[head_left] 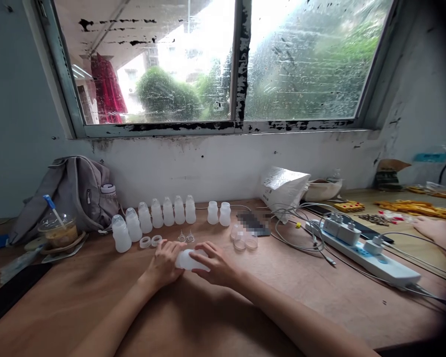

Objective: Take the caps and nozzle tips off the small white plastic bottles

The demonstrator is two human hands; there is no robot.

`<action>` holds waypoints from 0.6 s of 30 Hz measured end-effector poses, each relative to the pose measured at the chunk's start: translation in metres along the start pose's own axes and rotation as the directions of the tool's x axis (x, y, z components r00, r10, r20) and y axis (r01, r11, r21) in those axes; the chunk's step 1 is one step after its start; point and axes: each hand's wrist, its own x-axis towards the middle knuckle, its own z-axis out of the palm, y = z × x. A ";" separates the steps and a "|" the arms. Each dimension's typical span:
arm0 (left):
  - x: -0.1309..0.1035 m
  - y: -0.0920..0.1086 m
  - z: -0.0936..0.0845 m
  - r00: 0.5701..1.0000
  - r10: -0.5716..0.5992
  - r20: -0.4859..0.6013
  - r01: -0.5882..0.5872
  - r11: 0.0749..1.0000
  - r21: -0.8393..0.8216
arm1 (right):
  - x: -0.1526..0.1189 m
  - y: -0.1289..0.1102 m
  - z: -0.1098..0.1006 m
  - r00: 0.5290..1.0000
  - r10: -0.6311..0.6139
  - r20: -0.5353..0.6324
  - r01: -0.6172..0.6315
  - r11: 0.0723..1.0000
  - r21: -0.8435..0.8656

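A translucent white baby bottle [186,260] lies sideways between my two hands, low over the table. My left hand [165,262] closes round its left end, and my right hand [214,264] grips the other end with bent fingers. Just beyond are two clear bottle nipples [186,238] and two white collar rings [150,241]. A row of capped baby bottles [145,218] stands upright behind them, on the left. Two bottles without caps [219,213] stand to the right of that row. Several clear round caps [244,239] lie right of my right hand.
A power strip [364,255] with chargers and tangled cables [282,233] takes up the right side. A white bag [284,188] stands by the wall. At left are a drink cup [59,230] and a grey backpack [78,183]. Another person's hand [433,230] rests far right.
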 end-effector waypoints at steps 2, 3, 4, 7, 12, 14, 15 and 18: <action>-0.001 -0.001 0.004 1.000 0.002 0.031 -0.002 1.000 0.001 | 0.000 -0.005 0.001 0.999 -0.051 0.016 0.051 0.998 -0.041; -0.001 -0.001 0.005 0.999 -0.005 0.033 0.005 1.000 0.011 | 0.000 -0.006 0.003 0.999 -0.036 0.013 0.037 0.998 -0.044; -0.001 -0.001 0.006 0.999 -0.016 0.029 0.016 1.000 0.025 | -0.001 -0.007 0.004 1.000 0.007 0.011 -0.006 0.999 -0.040; 0.000 -0.002 0.006 1.000 -0.023 0.020 0.021 0.997 0.071 | -0.003 -0.007 0.011 0.974 0.222 0.051 -0.221 0.975 -0.032; -0.001 -0.002 0.003 1.000 -0.004 0.026 0.001 0.994 0.112 | -0.001 -0.011 0.012 0.908 0.386 0.162 -0.389 0.921 -0.015; 0.000 -0.001 0.002 1.000 -0.003 -0.005 0.004 0.993 0.120 | 0.001 -0.014 0.010 0.879 0.447 0.166 -0.460 0.887 0.046; 0.000 0.000 0.001 1.000 -0.004 -0.022 0.007 0.992 0.127 | 0.003 -0.016 0.008 0.861 0.480 0.167 -0.498 0.863 0.084; 0.001 0.003 -0.001 0.999 -0.009 -0.052 0.016 0.988 0.151 | 0.004 -0.019 0.006 0.801 0.574 0.171 -0.598 0.778 0.193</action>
